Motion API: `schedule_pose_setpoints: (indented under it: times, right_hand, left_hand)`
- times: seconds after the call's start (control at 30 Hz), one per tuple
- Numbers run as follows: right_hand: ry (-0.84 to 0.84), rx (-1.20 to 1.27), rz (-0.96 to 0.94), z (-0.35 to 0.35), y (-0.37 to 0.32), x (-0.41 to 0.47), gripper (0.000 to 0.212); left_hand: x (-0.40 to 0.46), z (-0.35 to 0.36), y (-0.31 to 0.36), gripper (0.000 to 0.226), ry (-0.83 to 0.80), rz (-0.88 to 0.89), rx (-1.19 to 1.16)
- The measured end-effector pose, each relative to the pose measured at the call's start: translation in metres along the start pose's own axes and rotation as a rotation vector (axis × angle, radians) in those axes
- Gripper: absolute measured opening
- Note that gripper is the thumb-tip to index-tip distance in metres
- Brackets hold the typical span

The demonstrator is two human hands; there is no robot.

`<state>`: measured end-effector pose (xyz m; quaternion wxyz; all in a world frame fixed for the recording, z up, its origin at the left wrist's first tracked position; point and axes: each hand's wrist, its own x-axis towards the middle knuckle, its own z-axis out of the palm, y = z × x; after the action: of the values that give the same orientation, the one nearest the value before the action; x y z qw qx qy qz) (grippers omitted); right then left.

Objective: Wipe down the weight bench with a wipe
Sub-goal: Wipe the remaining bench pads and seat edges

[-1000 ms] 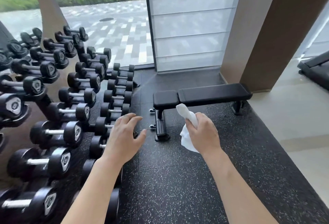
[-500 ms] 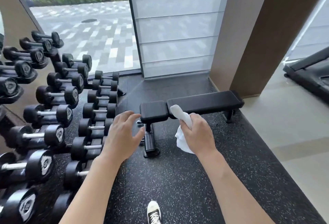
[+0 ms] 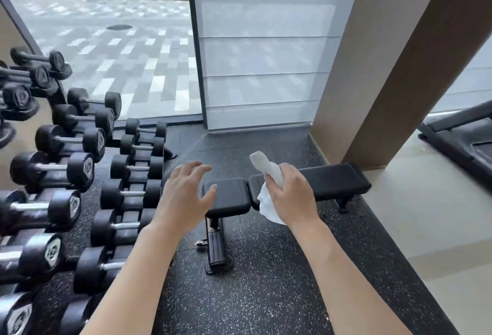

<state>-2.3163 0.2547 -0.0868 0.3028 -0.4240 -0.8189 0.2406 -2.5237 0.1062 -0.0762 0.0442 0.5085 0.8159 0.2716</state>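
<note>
A flat black weight bench stands on the speckled rubber floor ahead of me, its short seat pad nearest, its long pad running right. My right hand grips a crumpled white wipe, held in the air in front of the gap between the two pads. The wipe sticks out above and below my fist. My left hand hovers with fingers spread, just left of the seat pad, holding nothing. Neither hand clearly touches the bench.
A rack of several black dumbbells fills the left side. A brown column rises behind the bench's far end, and a treadmill sits at the right on pale flooring. A glass wall is behind.
The view has closed in on the bench, which now looks larger and sits under my hands. My right hand keeps its grip on the wipe; my left hand's fingers have spread wider.
</note>
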Motion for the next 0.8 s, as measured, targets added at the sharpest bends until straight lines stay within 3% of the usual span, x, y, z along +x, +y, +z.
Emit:
schedule_pose_setpoints:
  times: [0.3,0.8]
  right_hand:
    - [-0.035,0.01,-0.044,0.039,0.01,0.11,0.022]
    - [-0.289,0.193,0.007,0.169,0.111,0.349,0.016]
  left_hand:
    - [0.096,0.019,-0.034,0.053,0.003,-0.049,-0.015]
    - [0.295,0.107,-0.078,0.048,0.025,-0.304,0.059]
